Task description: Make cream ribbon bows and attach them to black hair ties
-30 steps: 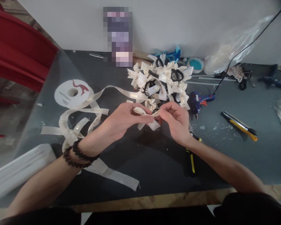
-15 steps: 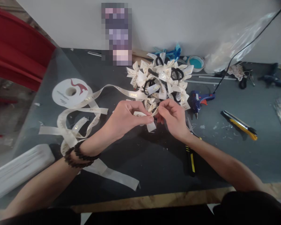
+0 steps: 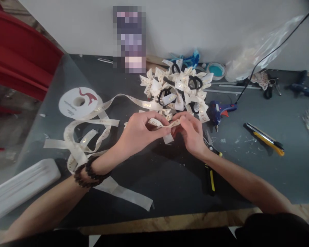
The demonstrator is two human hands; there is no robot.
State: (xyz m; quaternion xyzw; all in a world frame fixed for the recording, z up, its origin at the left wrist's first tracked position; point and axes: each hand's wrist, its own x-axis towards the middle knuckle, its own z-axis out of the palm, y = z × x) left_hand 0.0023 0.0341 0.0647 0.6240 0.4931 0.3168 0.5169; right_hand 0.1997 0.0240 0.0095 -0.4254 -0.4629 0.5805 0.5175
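Between my two hands is a short cream ribbon bow (image 3: 156,122) with gold print, its tail hanging below the fingers. My left hand (image 3: 140,132) pinches its middle between thumb and fingers. On the other side my right hand (image 3: 192,132) grips the loop end, thumb on top and the other fingers curled partly out of sight. Just beyond them lies a pile of finished ribbon bows (image 3: 180,84) with black hair ties. A long printed ribbon (image 3: 134,99) runs from the white ribbon spool (image 3: 67,104) to the pile.
Right of my hands are a blue glue gun (image 3: 217,111), a yellow box cutter (image 3: 266,140) and pliers or scissors with black-yellow handles (image 3: 210,180). A white case (image 3: 23,187) lies at lower left. Blue tape (image 3: 216,70) and a plastic bag (image 3: 247,61) stand by the wall.
My right thumb has moved slightly right and up, and the bow's loop now spreads wider between both hands. The left hand keeps its pinch. The whole view has shifted slightly.
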